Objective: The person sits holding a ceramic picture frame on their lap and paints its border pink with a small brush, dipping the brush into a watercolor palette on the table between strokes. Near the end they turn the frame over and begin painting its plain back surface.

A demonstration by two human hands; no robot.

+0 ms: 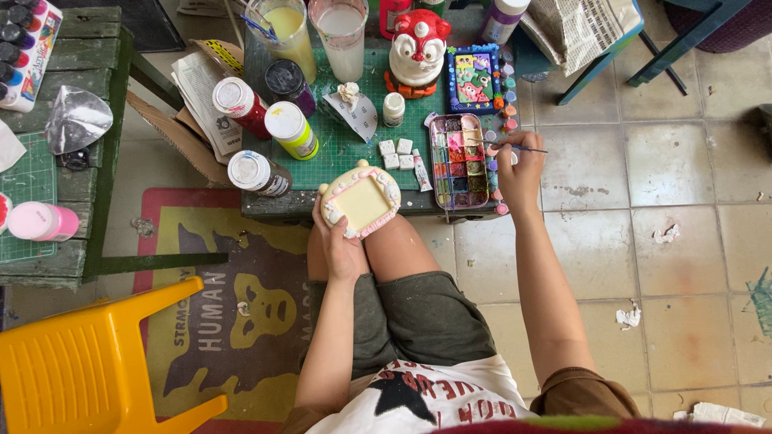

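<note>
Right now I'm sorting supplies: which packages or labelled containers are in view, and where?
Paint-bottle box: top left on the bench, white with dark caps.
Labelled jars: left of the green mat, lying down, white lids.
Small tube: beside the palette, white.
Pink bottle: far left, lying down.

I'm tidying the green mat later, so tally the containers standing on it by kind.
Paint bottles with round caps: 4
Clear cups of liquid: 2
Small white jar: 1
Paint palette box: 1
Total: 8
</note>
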